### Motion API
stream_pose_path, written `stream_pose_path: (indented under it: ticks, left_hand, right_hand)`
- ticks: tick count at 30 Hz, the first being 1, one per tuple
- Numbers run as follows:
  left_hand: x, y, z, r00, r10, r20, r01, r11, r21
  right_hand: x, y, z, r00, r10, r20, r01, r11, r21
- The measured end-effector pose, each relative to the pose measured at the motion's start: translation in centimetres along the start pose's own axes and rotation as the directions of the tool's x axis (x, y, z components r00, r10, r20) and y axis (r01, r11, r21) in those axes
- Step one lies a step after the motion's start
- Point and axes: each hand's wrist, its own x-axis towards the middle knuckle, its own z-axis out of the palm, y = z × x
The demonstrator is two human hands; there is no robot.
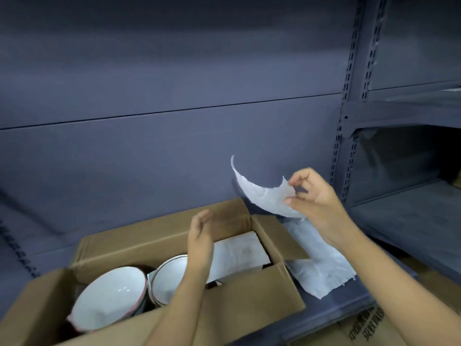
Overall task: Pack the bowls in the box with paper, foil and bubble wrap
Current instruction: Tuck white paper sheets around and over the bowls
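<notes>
shelf [174, 146]: box on it | box [249, 303]: open, two white bowls [109, 295] side by side in its left part | pile [321, 268]: white sheets, just right of box | right hand [314, 193]: pinches one thin sheet [264, 196], up above pile | left hand [199, 236]: over box, fingers loose, holds nothing
</notes>
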Motion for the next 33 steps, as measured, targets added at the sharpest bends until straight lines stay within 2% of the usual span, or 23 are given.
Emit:
stream_pose_path:
  ticks: [2,4,8,11,15,18,20,24,26,28,30,33]
  left_hand:
    - [0.5,1.1,-2.9,0.996,-0.094,-0.009,0.092,0.984,-0.149]
    - [0.4,2.4,-4.9,0.981,-0.155,0.114,0.178,0.957,-0.231]
    - [-0.9,3.6,-7.1,0.908,-0.265,0.325,0.349,0.906,-0.237]
    - [-1.6,3.5,-7.8,0.815,-0.377,0.440,0.468,0.876,-0.115]
    - [-2.5,2.8,-7.9,0.661,-0.503,0.557,0.588,0.808,0.032]
    - [-2.4,2.7,-7.8,0.598,-0.557,0.577,0.607,0.784,0.127]
    - [-2.0,2.3,-7.9,0.559,-0.587,0.586,0.612,0.769,0.186]
    - [-1.4,2.0,-7.6,0.488,-0.593,0.640,0.639,0.743,0.202]
    - [-1.6,1.8,-7.0,0.507,-0.617,0.602,0.653,0.731,0.199]
    - [-1.2,0.8,-6.6,0.521,-0.653,0.550,0.672,0.711,0.207]
    - [-1.3,0.2,-6.3,0.534,-0.699,0.476,0.667,0.694,0.271]
    - [-1.6,0.1,-5.5,0.576,-0.694,0.432,0.605,0.718,0.345]
  right_hand:
    - [0.0,0.1,1.2,0.989,0.083,0.124,-0.108,0.972,0.210]
    - [0.1,0.8,2.2,0.963,0.158,0.220,-0.228,0.909,0.348]
    - [-0.1,2.6,3.2,0.904,0.268,0.332,-0.396,0.816,0.420]
    - [-0.2,3.8,2.8,0.861,0.371,0.348,-0.492,0.780,0.386]
    - [-0.3,4.2,1.8,0.762,0.527,0.375,-0.624,0.752,0.211]
    - [-0.1,3.9,1.5,0.588,0.635,0.501,-0.747,0.664,0.036]
    - [0.1,3.6,1.7,0.499,0.673,0.545,-0.763,0.640,-0.091]
    - [0.8,2.8,3.0,0.420,0.779,0.466,-0.703,0.604,-0.377]
    - [1.0,3.3,3.8,0.387,0.830,0.401,-0.609,0.557,-0.565]
    - [1.0,3.7,4.7,0.362,0.879,0.309,-0.518,0.465,-0.718]
    - [0.9,4.0,5.4,0.352,0.903,0.247,-0.470,0.399,-0.788]
    - [0.8,4.0,6.2,0.364,0.906,0.218,-0.375,0.357,-0.856]
